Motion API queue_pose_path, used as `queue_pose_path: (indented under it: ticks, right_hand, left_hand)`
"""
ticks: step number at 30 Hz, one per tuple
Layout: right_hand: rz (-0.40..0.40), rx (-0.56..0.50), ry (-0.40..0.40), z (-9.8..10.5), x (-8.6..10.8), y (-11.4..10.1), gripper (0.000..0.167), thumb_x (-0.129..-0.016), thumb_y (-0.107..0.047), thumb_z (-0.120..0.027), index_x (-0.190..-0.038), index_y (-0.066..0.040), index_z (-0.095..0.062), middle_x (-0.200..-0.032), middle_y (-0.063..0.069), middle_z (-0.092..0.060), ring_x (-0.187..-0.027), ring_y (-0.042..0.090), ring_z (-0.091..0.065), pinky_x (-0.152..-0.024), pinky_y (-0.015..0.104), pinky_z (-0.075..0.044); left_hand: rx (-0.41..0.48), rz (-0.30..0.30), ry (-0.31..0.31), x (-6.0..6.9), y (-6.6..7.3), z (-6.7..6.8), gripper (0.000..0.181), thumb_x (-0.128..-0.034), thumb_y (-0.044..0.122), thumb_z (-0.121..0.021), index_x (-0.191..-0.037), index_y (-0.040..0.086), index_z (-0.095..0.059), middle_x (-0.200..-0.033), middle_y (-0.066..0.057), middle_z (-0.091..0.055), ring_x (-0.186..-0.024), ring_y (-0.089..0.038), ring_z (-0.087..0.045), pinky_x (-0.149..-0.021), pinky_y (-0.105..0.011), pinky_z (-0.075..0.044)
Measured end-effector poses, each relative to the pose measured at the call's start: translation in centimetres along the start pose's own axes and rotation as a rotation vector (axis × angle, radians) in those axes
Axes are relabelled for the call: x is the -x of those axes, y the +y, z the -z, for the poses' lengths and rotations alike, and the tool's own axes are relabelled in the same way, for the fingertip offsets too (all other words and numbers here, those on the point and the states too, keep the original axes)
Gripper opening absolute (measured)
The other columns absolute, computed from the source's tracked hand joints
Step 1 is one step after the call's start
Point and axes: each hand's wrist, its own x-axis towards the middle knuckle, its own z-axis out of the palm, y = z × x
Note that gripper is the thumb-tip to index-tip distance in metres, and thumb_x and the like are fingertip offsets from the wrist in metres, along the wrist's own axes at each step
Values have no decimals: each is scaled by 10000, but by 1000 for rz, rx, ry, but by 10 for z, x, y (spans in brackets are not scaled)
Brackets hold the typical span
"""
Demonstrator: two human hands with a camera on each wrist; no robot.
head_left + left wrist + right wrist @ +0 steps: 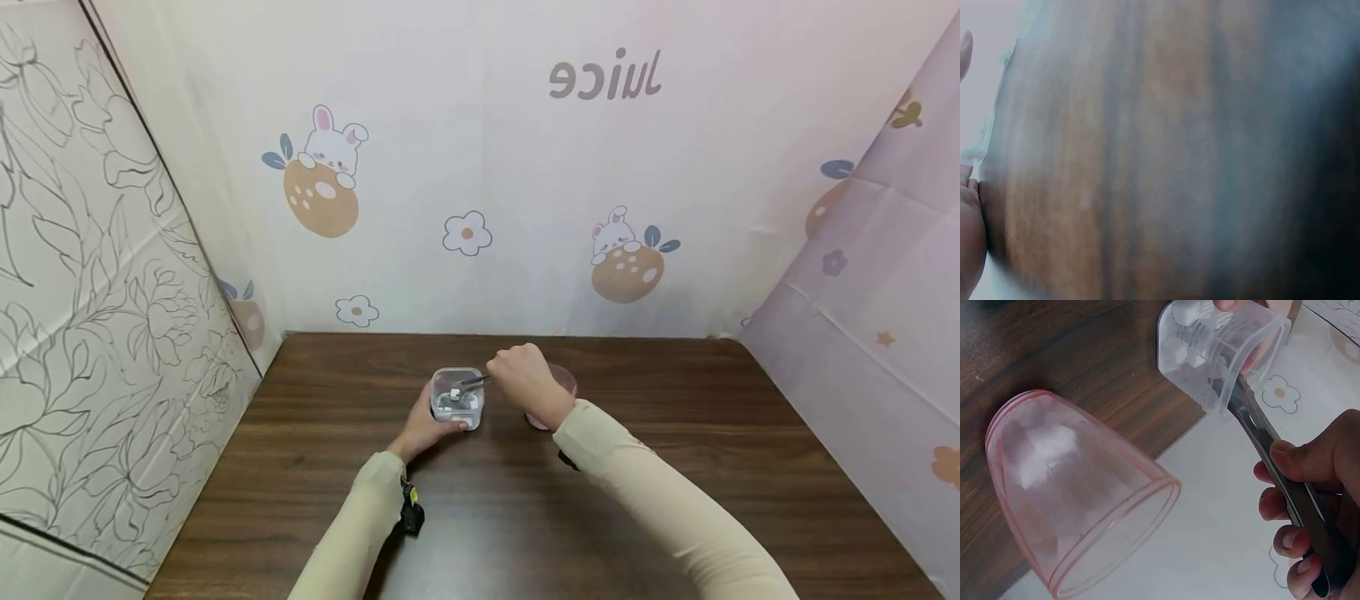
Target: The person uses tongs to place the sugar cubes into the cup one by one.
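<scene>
Box (pixel 456 423) and tongs (pixel 1310 519) are both in your hands, and the work looks under way rather than finished: you have the tongs dipped inside the box, at the contents. All of it sits toward the far edge of the dark table (pixel 487 517).

To your right stands the cup (pixel 1085 481), pink, see-through and upright, its wide mouth uppermost. Neither of your hands grips it. Pale patches show through its side, but you cannot tell from these views whether they are contents or reflected light, so nothing can be counted as done there.

Your left hand (pixel 422 427) is wrapped around the box, just left of the cup, steadying it. You have its top uncovered, so that part is settled. Whether its base rests fully on the table is not clear.

Your right hand (pixel 522 377) grasps the tongs, thumb on one side and fingers curled round the other. You have the tips below the box's rim, so the tool is placed for picking.

Smallest are the white pieces (pixel 455 394). Several lie in the box, so on this evidence the handling of them is what you have left. One shows right by the tips, but you cannot tell whether it is pinched or only beside them. None is seen clear of the rim.
</scene>
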Motion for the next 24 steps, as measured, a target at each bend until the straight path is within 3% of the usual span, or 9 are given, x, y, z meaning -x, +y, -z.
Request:
queue_pose_path:
  ticks: [8,13,19,24]
  right_hand:
    - [-2,23,-38,-7,-7,-7,227,-700,-90,-701,-537,-184,-573,-515,-37,-524,-418,103,-407,-393,302,-394]
    - [-6,51,-41,-9,-10,-10,228,-723,-71,-699,-552,-191,-607,-522,-44,-543,-427,92,-411,-404,294,-405]
    - [-2,59,-50,-10,-12,-14,210,-741,-54,-702,-583,-179,-642,-525,-36,-556,-429,89,-388,-404,293,-406]
    - [2,59,-101,-11,-14,-17,153,-748,-73,-711,-636,-172,-677,-557,-33,-577,-441,91,-397,-416,287,-409]
  left_hand:
    - [43,-5,-39,9,31,4,934,-662,-52,-819,-1419,-104,-275,-1326,-332,-435,-1219,-474,-396,-1046,-556,-267]
    - [16,18,-46,12,38,5,935,-678,-43,-812,-1431,-100,-260,-1350,-326,-419,-1242,-462,-381,-1058,-532,-265]
    - [24,19,-40,9,32,5,940,-673,-42,-818,-1431,-90,-266,-1347,-323,-422,-1236,-461,-385,-1052,-549,-263]
    - [12,3,-11,3,12,2,959,-646,-23,-847,-1432,-48,-298,-1329,-282,-463,-1214,-416,-423,-1044,-532,-279]
